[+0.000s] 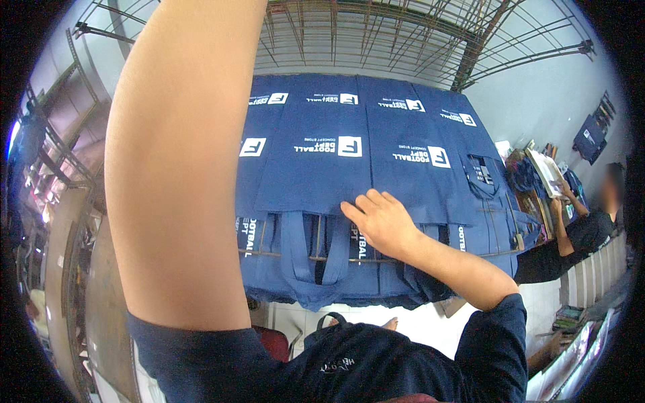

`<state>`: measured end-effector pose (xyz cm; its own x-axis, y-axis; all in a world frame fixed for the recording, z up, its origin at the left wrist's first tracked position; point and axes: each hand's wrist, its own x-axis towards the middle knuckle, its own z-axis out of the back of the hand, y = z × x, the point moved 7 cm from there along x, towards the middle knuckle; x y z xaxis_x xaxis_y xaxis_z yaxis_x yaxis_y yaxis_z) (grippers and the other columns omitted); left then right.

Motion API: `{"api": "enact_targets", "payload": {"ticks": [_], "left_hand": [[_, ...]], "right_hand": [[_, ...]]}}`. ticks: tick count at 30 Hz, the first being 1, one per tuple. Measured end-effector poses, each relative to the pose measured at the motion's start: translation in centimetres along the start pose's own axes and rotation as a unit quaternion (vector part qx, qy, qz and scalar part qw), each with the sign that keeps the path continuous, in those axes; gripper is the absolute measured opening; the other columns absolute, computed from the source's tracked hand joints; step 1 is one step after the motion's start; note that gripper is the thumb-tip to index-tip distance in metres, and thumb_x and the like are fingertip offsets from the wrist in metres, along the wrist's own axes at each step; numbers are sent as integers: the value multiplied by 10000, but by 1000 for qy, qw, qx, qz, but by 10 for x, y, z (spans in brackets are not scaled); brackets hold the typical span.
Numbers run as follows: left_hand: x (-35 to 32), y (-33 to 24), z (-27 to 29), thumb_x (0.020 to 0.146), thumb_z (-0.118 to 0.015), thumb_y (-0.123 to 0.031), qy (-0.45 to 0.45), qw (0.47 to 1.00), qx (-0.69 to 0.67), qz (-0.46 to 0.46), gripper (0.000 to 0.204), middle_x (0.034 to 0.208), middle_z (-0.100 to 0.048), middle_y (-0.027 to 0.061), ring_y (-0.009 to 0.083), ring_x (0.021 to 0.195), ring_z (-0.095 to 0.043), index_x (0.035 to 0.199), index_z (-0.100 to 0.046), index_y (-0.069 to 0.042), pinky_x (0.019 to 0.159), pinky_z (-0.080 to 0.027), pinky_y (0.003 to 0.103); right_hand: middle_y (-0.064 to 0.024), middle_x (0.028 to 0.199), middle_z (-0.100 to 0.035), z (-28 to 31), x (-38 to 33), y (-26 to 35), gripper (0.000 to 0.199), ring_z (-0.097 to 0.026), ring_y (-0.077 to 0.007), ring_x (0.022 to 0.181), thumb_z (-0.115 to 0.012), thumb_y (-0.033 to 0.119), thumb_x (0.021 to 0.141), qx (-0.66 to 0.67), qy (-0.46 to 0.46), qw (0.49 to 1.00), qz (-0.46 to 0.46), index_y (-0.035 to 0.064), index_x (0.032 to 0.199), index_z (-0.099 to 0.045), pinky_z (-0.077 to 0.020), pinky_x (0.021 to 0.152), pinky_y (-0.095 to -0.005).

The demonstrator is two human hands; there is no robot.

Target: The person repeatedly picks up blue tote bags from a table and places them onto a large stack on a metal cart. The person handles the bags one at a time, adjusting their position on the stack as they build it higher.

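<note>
My right hand [381, 220] rests on the near edge of a navy blue fabric tote bag [316, 178], fingers bent a little and apart, fingertips on the cloth. Its thumb points to the left. Several such bags with white square logos lie side by side in overlapping rows on a wire rack [494, 254]. Below the near edge, a pair of blue handles [295, 252] hangs in a loop over more blue bags. My left arm [181, 168] reaches up past the top of the view, so my left hand is out of sight.
An upper wire rack [376, 27] spans the far side above the bags. At the right another person in dark clothes [571, 238] handles a flat light-coloured item [545, 173]. A dark red chair [274, 344] stands near me. Wooden boards and metal shelving [67, 248] line the left.
</note>
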<state>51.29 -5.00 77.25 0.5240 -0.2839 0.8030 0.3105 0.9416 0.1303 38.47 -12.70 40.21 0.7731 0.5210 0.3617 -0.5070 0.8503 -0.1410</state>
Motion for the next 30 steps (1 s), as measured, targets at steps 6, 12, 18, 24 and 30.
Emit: {"api": "enact_targets", "payload": {"ticks": [6,12,18,24,30], "left_hand": [[3,3,-1,639,-799,-552,-2,1000,2,-2,1343,1578,135,152,396,1442,116,1476,223,-308,1110,1,665],[2,-1,2,663,-785,-549,11,1000,-14,-13,1317,1579,124,153,398,1444,96,1482,212,-292,1115,1,658],[3,1,1,666,-779,-557,-25,999,-17,-30,1311,1580,113,159,411,1442,82,1487,205,-276,1116,-5,657],[5,1,-4,638,-790,-569,-103,994,27,-13,1344,1576,118,174,419,1437,101,1485,211,-275,1098,11,678],[5,-3,-3,627,-794,-579,-55,998,6,-21,1361,1573,135,175,421,1437,97,1481,221,-273,1098,15,676]], "right_hand": [[-91,933,-576,-3,-1,6,369,-557,-253,918,-583,107,760,19,7,999,29,65,1126,-571,-488,808,-377],[-78,916,-562,0,-3,10,367,-549,-242,915,-589,105,745,19,18,999,43,62,1109,-577,-484,800,-351],[-76,905,-548,-1,-4,8,350,-546,-242,913,-588,107,753,26,20,998,45,64,1100,-574,-486,797,-360],[-76,913,-550,-1,-4,7,346,-548,-240,918,-587,106,756,32,14,999,40,65,1099,-581,-486,806,-360],[-77,903,-550,3,-7,4,364,-551,-251,901,-616,131,737,35,-3,999,33,71,1096,-597,-483,799,-375]]}}
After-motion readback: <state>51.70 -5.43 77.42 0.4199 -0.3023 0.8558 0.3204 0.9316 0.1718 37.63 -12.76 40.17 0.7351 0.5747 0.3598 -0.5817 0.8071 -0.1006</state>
